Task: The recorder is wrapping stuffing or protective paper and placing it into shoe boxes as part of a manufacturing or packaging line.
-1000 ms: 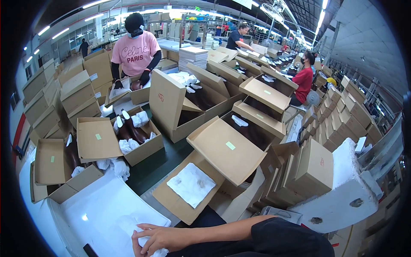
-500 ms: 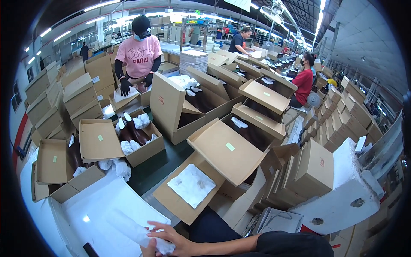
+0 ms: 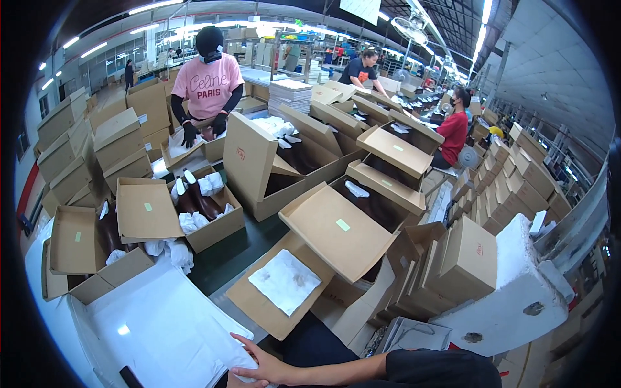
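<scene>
Low in the view, my right hand (image 3: 268,367) is closed around white tissue paper (image 3: 240,361), its fingers curled over the sheet's near end. Only a sliver of my left hand (image 3: 240,383) shows at the bottom edge, beside the same paper; its fingers are mostly cut off. Just left of both hands lies a stack of white tissue sheets (image 3: 149,317) on a pale surface. Beyond my hands, a crumpled, stained white sheet (image 3: 284,281) rests on a brown cardboard lid (image 3: 242,299).
Open shoe boxes (image 3: 217,236) hold dark brown shoes (image 3: 206,200) and wadded tissue. A large tilted lid (image 3: 339,229) leans in the middle. Stacked boxes (image 3: 462,258) and a white foam block (image 3: 504,310) stand at right. Across the table, a person in black gloves (image 3: 189,134) handles a box.
The long tissue roll that stretched left from my hands no longer stands out above the stack. My right hand has shifted slightly right and down, and my left hand has dropped mostly out of view.
</scene>
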A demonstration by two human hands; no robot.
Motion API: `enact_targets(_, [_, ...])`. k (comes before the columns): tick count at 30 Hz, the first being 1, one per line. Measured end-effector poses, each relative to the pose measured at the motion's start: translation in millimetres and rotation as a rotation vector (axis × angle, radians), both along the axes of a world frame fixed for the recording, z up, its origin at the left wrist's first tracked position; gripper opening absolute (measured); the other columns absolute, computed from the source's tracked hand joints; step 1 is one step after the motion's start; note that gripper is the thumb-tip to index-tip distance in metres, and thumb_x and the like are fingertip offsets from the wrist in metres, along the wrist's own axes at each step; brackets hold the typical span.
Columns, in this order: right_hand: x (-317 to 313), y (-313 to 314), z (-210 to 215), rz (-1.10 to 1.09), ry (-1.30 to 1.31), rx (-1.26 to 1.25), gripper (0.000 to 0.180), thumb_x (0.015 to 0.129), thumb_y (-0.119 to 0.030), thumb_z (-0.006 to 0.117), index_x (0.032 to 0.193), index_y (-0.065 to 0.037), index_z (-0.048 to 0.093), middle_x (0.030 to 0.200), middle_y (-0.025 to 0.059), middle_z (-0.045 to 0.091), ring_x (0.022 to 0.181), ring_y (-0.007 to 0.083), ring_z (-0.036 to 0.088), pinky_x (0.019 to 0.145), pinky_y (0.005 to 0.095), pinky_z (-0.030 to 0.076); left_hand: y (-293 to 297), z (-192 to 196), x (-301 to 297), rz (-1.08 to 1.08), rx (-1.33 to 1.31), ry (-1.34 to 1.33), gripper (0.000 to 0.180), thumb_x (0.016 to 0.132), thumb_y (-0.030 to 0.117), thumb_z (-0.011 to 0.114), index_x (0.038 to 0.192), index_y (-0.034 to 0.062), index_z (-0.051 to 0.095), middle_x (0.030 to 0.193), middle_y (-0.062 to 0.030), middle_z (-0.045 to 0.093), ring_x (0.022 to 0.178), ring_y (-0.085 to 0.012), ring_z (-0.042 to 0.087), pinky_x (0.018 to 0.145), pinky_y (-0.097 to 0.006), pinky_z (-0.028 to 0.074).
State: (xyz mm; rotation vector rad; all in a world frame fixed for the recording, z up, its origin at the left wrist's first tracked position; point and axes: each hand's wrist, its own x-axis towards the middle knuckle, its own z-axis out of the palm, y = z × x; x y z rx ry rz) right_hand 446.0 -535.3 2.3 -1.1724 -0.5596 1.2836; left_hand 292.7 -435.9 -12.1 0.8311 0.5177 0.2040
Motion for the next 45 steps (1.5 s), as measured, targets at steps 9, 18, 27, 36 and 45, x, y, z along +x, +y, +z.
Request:
enact_targets(9, [54.3,34.3,17.8,0.317,-0.045,-0.247,0.096,0.103,-0.067,0.074,0.172,-0.009,0.04,0.155,0.0135,0.064,0.122,0.0205,0.068,0.107,0.0352,0.055,-10.5,11.1,-1.8,-0.221,0.149,-0.045,0.071,0.089,0.011,0.091,0.151,0.0025,0.056,0.126,-0.0086,0.072,0.114,-0.0249,0.073,0.098,-0.043,0.064])
enact_targets(18, [59.2,29.6,-8.8,0.417,-0.612,0.681,0.051,0.114,-0.005,0.055,0.163,-0.017,0.059,0.176,0.0059,0.052,0.174,0.0371,0.022,0.14,0.0558,0.017,-9.8,-13.0,-4.4,-0.022,0.017,-0.004,0.071,0.09,0.008,0.092,0.15,0.0015,0.056,0.128,-0.0098,0.07,0.118,-0.0262,0.072,0.105,-0.039,0.059])
enact_targets(27, [38.0,1.8,-12.2,0.506,-0.977,0.25,0.064,0.123,-0.041,0.033,0.183,-0.026,0.017,0.192,0.0009,0.006,0.175,0.0346,-0.012,0.138,0.0647,-0.005,2.0,-8.2,8.8,0.106,0.278,-0.015,0.072,0.09,0.011,0.093,0.151,0.0017,0.055,0.13,-0.011,0.07,0.12,-0.027,0.071,0.106,-0.04,0.058])
enact_targets(36, [20.7,15.6,0.5,0.153,-0.292,0.123,0.088,0.118,-0.04,0.056,0.184,-0.021,0.0,0.189,0.0147,0.007,0.173,0.0385,0.014,0.139,0.0516,0.018,7.7,-5.5,14.6,0.288,0.563,-0.025,0.075,0.091,0.014,0.095,0.152,0.0018,0.054,0.131,-0.0121,0.07,0.122,-0.0278,0.071,0.107,-0.042,0.058])
enact_targets(45, [44.0,1.1,-17.5,0.258,0.135,-0.115,0.064,0.103,-0.046,0.085,0.147,-0.008,0.057,0.136,0.0093,0.064,0.121,0.0136,0.063,0.091,0.0278,0.057,4.3,8.7,-3.6,-0.019,0.775,0.049,0.12,0.082,0.017,0.102,0.174,0.0063,0.026,0.168,-0.0217,0.05,0.15,-0.0342,0.054,0.118,-0.046,0.051])
